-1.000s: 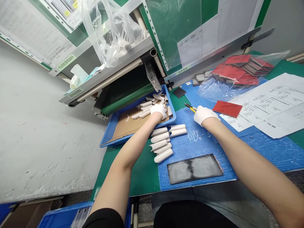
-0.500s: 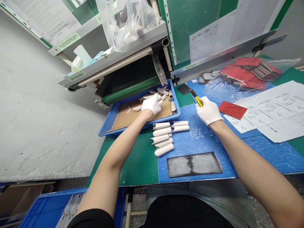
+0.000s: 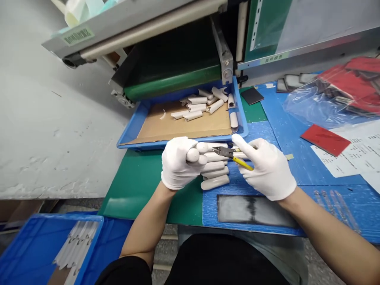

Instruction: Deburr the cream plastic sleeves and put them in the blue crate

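Note:
My left hand (image 3: 178,163), in a white glove, is shut around a white plastic tube (image 3: 197,154), whose rounded end shows past the fingers. My right hand (image 3: 265,168), also gloved, holds yellow-handled side cutters (image 3: 228,154), with their dark jaws right by the tube. Below my hands lies a row of similar white tubes (image 3: 215,182) on the table, partly hidden by my fingers. More tubes (image 3: 192,107) lie loosely on the cardboard liner (image 3: 184,126) of a blue tray (image 3: 181,145), just beyond my left hand.
A blue mat (image 3: 246,211) with a dark rectangular plate (image 3: 252,209) lies under my right forearm, beside a green table mat (image 3: 139,186). To the right are a red sheet (image 3: 325,139), printed papers (image 3: 359,154) and a plastic bag (image 3: 332,101). A blue crate (image 3: 50,249) sits low at left.
Both hands have moved back from the tray and together. My left hand now grips a tube, the cutters have come up to it, and the view has tilted further down.

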The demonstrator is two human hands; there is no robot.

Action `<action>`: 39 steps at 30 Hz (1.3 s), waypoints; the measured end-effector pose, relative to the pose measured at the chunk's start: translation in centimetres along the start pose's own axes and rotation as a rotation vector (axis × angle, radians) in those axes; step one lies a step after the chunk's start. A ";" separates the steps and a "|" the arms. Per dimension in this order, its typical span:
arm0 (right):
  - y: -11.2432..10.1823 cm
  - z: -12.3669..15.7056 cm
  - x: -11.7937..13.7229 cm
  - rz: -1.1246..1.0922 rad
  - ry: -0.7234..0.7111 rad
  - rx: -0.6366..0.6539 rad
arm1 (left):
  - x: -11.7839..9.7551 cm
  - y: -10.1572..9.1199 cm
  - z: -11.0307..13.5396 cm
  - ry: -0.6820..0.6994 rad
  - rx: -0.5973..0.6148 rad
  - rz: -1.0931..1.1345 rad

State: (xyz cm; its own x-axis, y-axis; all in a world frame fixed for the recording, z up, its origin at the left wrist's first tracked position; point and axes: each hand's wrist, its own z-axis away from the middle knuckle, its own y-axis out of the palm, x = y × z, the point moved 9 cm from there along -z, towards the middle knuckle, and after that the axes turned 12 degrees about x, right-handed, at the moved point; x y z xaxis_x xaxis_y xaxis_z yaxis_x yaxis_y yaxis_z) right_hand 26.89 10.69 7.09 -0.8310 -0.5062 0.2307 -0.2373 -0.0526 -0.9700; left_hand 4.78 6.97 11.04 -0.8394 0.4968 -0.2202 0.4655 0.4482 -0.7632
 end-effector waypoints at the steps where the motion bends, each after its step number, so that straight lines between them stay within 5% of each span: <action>1: 0.2 0.0 0.2 0.030 -0.002 0.022 | -0.8 -0.3 0.0 0.072 -0.025 -0.036; 6: 0.6 0.0 0.4 0.099 -0.022 0.004 | -2.8 -0.1 -0.3 0.222 -0.016 -0.099; 12: -0.3 1.0 1.0 0.059 -0.155 -0.212 | -3.3 0.2 -0.3 0.258 -0.046 -0.136; 20: -0.5 2.0 0.7 -0.136 -0.183 -0.228 | -3.2 0.5 -0.5 0.176 -0.020 -0.085; 28: -1.3 1.7 2.7 0.024 -0.209 -0.312 | -2.6 1.2 0.1 -0.012 -0.037 -0.030; 39: -1.3 2.1 2.6 0.021 -0.201 -0.327 | -3.0 2.1 0.6 0.006 -0.020 -0.097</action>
State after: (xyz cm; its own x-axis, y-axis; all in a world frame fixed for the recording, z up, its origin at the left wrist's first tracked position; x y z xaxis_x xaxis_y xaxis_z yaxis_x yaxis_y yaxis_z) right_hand 26.06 7.65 8.82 -0.7301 -0.6644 0.1598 -0.3960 0.2209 -0.8913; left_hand 8.10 6.00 9.74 -0.8792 0.4548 -0.1421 0.3874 0.5089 -0.7687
